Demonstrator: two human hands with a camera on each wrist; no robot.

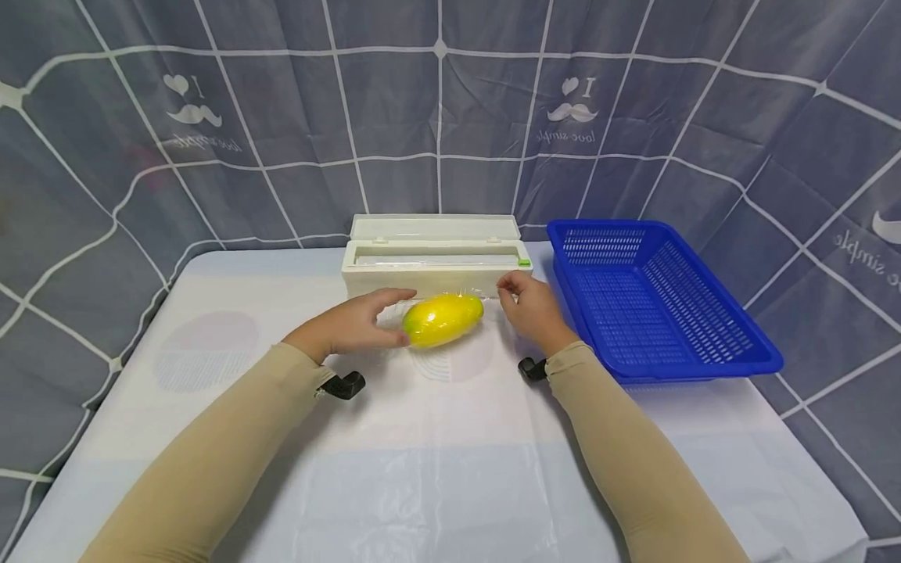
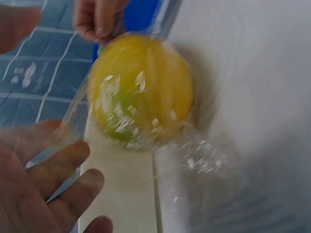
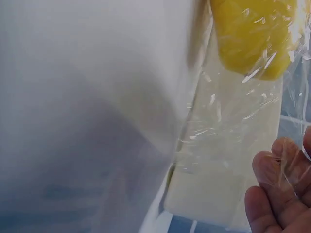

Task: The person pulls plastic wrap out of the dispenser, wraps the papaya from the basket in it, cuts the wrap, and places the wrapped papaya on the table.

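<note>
A yellow mango (image 1: 445,319) with a greenish end lies in front of the white cling film dispenser (image 1: 429,281), under clear cling film (image 2: 206,158). Wrinkled film covers its surface in both wrist views. Beside the mango's left end is my left hand (image 1: 355,322), its fingers spread and thumb apart, gripping nothing. On the other side, my right hand (image 1: 533,309) pinches the film's edge between thumb and fingers. From the mango, the film stretches toward these right fingertips (image 3: 267,165). The dispenser's lid (image 1: 435,227) stands raised, and a green slider (image 1: 524,263) sits at its right end.
A blue plastic basket (image 1: 704,367) stands to the right, close to my right hand. White sheeting covers the table (image 1: 436,485). A grey curtain (image 1: 394,109) with white grid lines hangs behind and at both sides.
</note>
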